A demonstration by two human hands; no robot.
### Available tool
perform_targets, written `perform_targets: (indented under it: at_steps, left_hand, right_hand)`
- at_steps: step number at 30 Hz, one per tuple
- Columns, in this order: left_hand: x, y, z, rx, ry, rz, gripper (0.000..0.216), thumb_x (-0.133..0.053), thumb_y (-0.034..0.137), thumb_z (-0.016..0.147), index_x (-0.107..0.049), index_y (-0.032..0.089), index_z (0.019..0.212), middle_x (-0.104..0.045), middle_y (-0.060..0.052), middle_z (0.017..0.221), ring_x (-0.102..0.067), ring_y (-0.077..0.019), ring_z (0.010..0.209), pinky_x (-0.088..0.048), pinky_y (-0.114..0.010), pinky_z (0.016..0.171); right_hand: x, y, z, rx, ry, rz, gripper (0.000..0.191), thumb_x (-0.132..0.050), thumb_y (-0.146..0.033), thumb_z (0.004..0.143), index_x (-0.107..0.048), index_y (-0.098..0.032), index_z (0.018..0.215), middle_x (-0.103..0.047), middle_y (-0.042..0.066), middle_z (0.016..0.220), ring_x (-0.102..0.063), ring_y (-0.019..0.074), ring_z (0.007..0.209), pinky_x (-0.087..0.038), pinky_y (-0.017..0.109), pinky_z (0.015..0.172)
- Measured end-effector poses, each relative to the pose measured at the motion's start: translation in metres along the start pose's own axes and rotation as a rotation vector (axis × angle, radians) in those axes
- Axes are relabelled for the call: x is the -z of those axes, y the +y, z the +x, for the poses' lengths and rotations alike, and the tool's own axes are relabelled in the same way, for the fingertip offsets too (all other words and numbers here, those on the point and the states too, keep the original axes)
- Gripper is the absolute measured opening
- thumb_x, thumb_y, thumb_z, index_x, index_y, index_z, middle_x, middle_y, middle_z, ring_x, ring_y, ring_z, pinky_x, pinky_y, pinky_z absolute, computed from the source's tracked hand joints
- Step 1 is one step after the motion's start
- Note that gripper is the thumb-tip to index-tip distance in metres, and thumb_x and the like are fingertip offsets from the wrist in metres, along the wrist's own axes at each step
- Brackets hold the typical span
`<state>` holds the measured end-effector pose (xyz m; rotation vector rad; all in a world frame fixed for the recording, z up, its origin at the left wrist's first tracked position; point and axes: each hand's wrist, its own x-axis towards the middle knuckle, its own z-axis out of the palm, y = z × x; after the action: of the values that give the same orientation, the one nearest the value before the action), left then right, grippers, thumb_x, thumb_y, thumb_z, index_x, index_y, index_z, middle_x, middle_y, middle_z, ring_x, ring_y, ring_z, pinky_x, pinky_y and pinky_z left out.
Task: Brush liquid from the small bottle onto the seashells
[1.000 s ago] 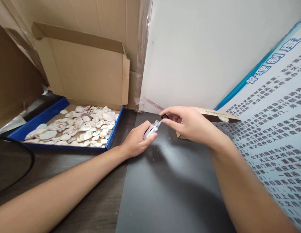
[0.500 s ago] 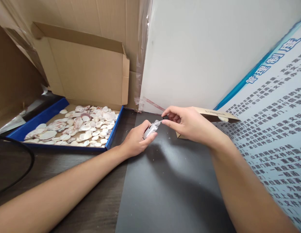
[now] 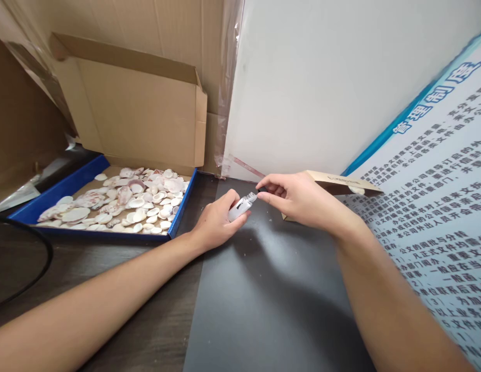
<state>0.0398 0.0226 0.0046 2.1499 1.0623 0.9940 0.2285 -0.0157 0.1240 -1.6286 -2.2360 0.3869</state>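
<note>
My left hand [image 3: 216,219] is wrapped round a small clear bottle [image 3: 239,207] with a white label. The bottle lies tilted, its threaded neck pointing up and to the right. Close to that neck, my right hand [image 3: 298,199] pinches a small black cap [image 3: 261,191] between thumb and fingertips. The cap is partly hidden by the fingers, and I cannot tell whether it touches the bottle's mouth. Both hands are over the dark grey mat [image 3: 264,310].
On the left, a cardboard box with blue sides [image 3: 108,235] and a raised lid holds many seashells [image 3: 135,204]. An opened kraft carton [image 3: 341,181] stands behind my right hand. A black cable [image 3: 50,253] curves at far left. A printed poster [image 3: 438,170] leans at right.
The bottle has turned slightly in my left hand, showing a different side of its label. My right hand has shifted slightly left, bringing the black cap closer to the bottle's neck.
</note>
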Motion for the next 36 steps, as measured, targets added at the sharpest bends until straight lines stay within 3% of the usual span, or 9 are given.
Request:
perform_targets:
  at_steps: [11,26,36]
  left_hand:
    - [0.0,0.001,0.0,-0.001,-0.012,-0.002,0.025,-0.056,0.042,0.089,-0.043,0.023,0.082,-0.049,0.007,0.069,-0.043,-0.0116,0.059,-0.03,-0.026,0.057]
    - [0.0,0.001,-0.001,-0.03,-0.01,0.029,0.024,-0.057,0.039,0.089,-0.041,0.023,0.082,-0.047,0.007,0.071,-0.041,-0.0121,0.061,-0.028,-0.026,0.058]
    - [0.0,-0.001,0.0,-0.085,-0.001,-0.021,0.026,-0.055,0.044,0.092,-0.045,0.022,0.082,-0.046,0.006,0.071,-0.043,-0.0122,0.063,-0.03,-0.026,0.06]
  right_hand:
    - [0.001,0.002,-0.001,0.049,0.01,0.014,0.009,-0.064,-0.029,0.092,-0.066,-0.021,0.096,-0.068,-0.003,0.07,-0.06,0.0124,0.058,-0.045,0.026,0.06]
    - [0.005,-0.004,-0.006,0.005,-0.024,-0.067,0.025,-0.065,-0.043,0.09,-0.056,-0.021,0.084,-0.067,-0.001,0.07,-0.059,0.0152,0.06,-0.042,0.027,0.054]
    - [0.005,-0.011,-0.009,0.098,0.011,-0.097,0.018,-0.066,-0.031,0.088,-0.05,-0.022,0.086,-0.057,-0.005,0.065,-0.054,0.0128,0.056,-0.039,0.025,0.055]
